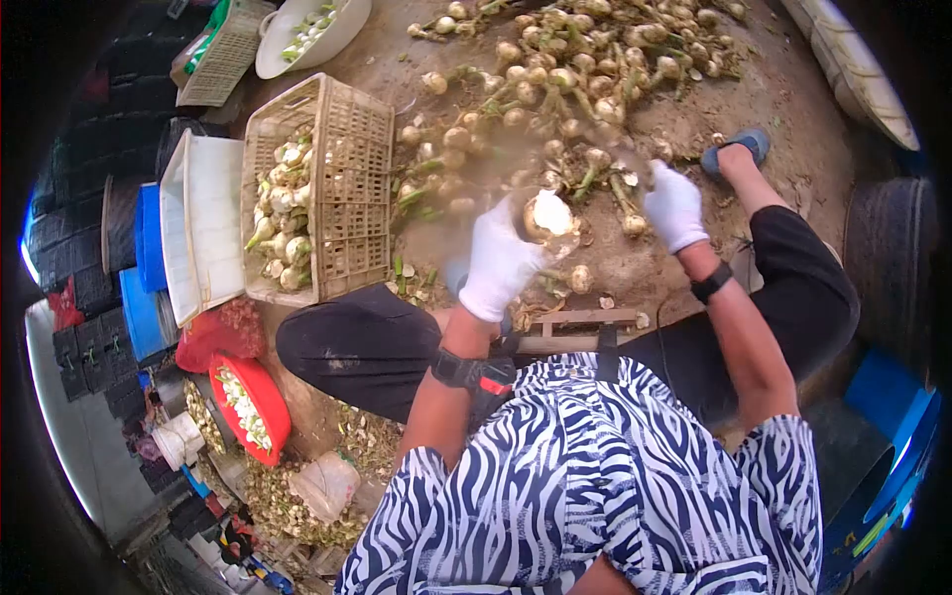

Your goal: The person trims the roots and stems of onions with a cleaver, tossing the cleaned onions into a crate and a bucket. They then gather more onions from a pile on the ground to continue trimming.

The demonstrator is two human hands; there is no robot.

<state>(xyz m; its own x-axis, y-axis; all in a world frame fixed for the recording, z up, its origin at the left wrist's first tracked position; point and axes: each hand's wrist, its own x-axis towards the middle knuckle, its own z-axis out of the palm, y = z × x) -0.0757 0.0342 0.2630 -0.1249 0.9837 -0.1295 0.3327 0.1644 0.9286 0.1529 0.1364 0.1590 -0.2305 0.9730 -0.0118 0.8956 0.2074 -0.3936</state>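
My left hand [499, 260], in a white glove, is closed around a garlic bulb [550, 216] whose bright white flesh shows between pieces of brownish skin. To the right, my right hand [674, 205], also gloved, is closed, its fingers curled up near the bulbs on the ground. A thin blurred streak extends from its fingertips, and what it is cannot be made out. Beyond both hands spreads a large heap of garlic bulbs [595, 59] with long stems and soil on them. Loose bulbs [580, 279] lie between my knees.
At the left stands a plastic crate [352, 188] holding trimmed bulbs, with a white bin [203, 218] beside it. A white basin [347, 40] sits at the far left, a red tub [278, 421] lower left. Peelings litter the floor. A low wooden stool [580, 317] shows under me.
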